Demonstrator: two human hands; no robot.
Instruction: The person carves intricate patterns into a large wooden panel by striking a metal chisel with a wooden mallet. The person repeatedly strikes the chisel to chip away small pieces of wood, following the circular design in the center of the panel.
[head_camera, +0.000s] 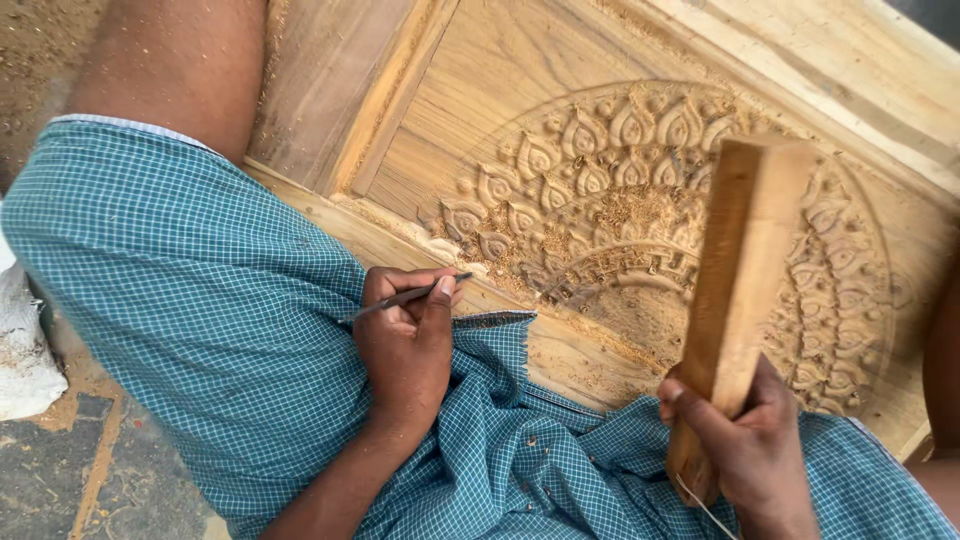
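While the left hand (405, 345) pinches a thin, stiff metal chisel (400, 298) at mid-shaft over the lap, the right hand (745, 440) grips a solid-looking wooden mallet (740, 280) by its lower end, raised above the carved panel (620, 210).

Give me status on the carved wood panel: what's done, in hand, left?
Done: petal rings of the round medallion on the wood panel are cut, with chips lying on them. In hand: left hand holds a thin chisel, right hand a raised wooden mallet. Left: the lower rim beside the chisel looks plainer.
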